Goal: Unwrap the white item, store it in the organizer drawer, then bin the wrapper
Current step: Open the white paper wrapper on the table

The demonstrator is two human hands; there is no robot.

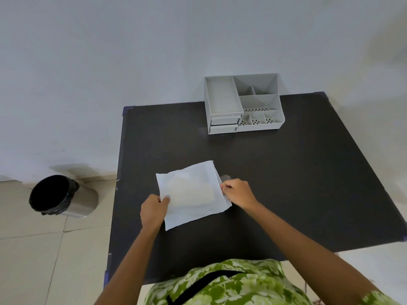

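A white square wrapper [191, 194] with a rounded bulge inside lies in the middle of the black table [286, 183]. My left hand [154, 211] pinches its left edge with the thumb on top. My right hand [239, 192] pinches the right edge, where a thin flap looks slightly peeled. The grey organizer [243, 103] stands at the table's far edge by the wall, with two small drawers [224, 124] shut at its front left. The item inside the wrapper is hidden.
A metal bin [62, 197] with a black liner stands on the tiled floor left of the table. A plain wall runs behind the table. My green patterned shirt fills the bottom of the view.
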